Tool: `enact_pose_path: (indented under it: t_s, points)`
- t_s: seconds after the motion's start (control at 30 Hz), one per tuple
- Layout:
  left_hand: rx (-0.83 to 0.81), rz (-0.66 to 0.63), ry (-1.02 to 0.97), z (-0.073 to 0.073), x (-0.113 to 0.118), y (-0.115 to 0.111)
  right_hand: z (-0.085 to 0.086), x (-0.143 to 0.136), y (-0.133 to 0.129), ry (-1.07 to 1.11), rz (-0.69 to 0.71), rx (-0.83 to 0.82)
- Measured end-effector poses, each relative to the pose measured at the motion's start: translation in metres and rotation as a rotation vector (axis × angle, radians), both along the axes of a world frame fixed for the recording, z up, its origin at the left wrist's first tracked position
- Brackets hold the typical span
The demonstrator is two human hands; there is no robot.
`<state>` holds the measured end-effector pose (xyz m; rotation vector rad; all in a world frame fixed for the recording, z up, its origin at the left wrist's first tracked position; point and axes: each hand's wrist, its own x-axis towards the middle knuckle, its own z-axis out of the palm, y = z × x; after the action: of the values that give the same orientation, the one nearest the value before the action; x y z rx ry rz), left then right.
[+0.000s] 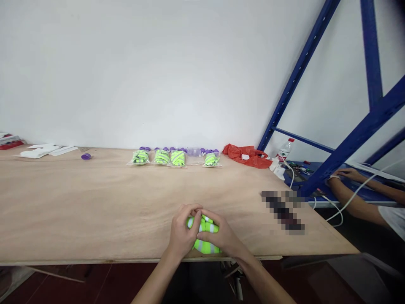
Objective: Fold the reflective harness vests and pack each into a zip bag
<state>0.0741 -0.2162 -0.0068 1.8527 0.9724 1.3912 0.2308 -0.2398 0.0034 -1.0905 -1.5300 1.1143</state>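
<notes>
Both my hands are wrapped round a bundle of bright green fabric with silvery stripes (206,246), near the front edge of the wooden table. My left hand (185,228) curls over its left side, fingers bent and thumb pressed on the fabric. From the right, my right hand (221,232) grips the same bundle, its thumb lying across the front. The fingertips of both hands meet at the top of the bundle.
Clear bags with green striped bundles (178,158) and purple pieces stand along the wall. Beside them lies a red plastic bag (247,155), then a bottle (284,149). A blue metal frame (294,76) rises at right, another person's arms (354,194) beyond it. White sheets (39,151) lie left.
</notes>
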Motion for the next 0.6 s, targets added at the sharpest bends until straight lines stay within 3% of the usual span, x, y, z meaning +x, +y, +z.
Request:
enact_pose_path:
  t_s: [0.17,0.3,0.43,0.6]
  points:
    - [-0.017,0.022,-0.072,-0.001,-0.006,0.0,0.016,-0.009,-0.001,-0.091,0.034,0.019]
    - [-0.004,0.008,-0.048,-0.006,-0.008,0.001,0.024,-0.018,-0.002,-0.141,0.117,0.135]
    - [-0.045,-0.049,-0.014,-0.009,-0.007,0.003,0.017,-0.019,0.001,-0.174,0.112,0.199]
    - [-0.221,-0.074,-0.246,-0.008,-0.009,0.007,-0.001,0.0,0.007,-0.078,-0.07,0.16]
